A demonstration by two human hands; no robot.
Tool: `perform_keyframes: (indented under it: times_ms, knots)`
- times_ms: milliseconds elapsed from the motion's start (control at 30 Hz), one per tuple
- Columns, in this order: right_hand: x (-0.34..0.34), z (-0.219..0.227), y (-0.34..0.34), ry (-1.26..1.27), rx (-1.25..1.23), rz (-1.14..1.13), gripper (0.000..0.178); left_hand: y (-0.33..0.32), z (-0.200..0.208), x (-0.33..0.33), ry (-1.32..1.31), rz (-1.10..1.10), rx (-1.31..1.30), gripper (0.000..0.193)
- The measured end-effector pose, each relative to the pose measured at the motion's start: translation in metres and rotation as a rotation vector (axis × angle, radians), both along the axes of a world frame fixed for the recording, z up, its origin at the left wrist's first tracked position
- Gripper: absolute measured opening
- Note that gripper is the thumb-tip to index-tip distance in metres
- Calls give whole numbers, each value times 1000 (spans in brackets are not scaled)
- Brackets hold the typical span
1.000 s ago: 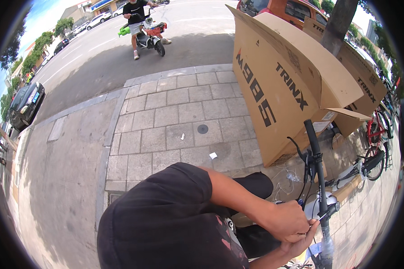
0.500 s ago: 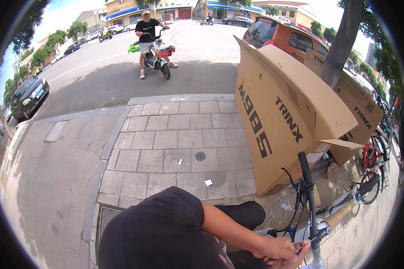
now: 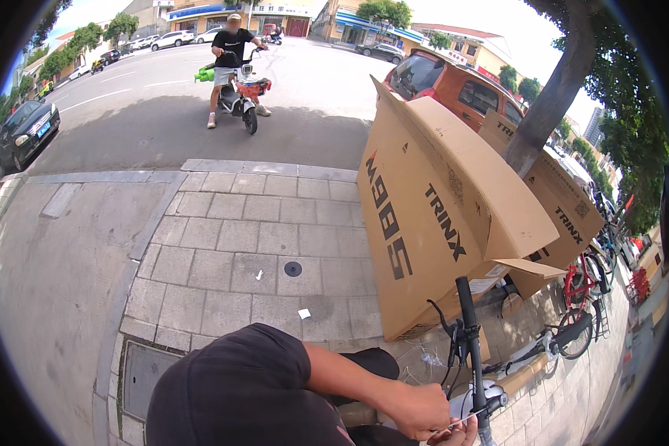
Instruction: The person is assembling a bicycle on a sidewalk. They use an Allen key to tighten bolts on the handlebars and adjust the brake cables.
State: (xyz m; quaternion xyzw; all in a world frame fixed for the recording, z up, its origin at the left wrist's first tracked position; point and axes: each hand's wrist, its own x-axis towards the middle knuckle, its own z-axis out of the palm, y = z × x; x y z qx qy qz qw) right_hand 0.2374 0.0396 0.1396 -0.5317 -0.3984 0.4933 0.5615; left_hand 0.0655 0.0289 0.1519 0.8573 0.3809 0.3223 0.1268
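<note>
My left arm crosses the lower middle from a dark sleeve, and my left hand is closed beside the bicycle's handlebar. Close against it, at the lower edge, my right hand shows bent fingers; the rest is cut off. A thin pale strip runs between the two hands, pinched in the fingers, just left of the stem area. The handlebar is black and stands nearly upright in view, with a black brake lever and cables on its left side.
A large open cardboard box stands beyond the handlebar. A wrapped bicycle frame tube lies to the right. Clear plastic scraps are on the paving. A person on a scooter is in the road; a tree trunk rises behind the boxes.
The whole view has swung right, so the surroundings sit further left. My hands remain together at the handlebar, and the pale strip between them shows more plainly.
</note>
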Motion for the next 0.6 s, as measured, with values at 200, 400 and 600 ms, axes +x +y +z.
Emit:
perform_keyframes:
  times_ms: [200,400,600]
  knots:
    - [10,-18,2,-13,-5,18,16,-2,0,7,116,-39,59,40]
    - [11,-13,1,-66,-14,87,20,-6,-11,7,2,0,51,22]
    - [16,-19,-3,-123,185,219,37,-11,-10,-2,-280,-27,-249,58]
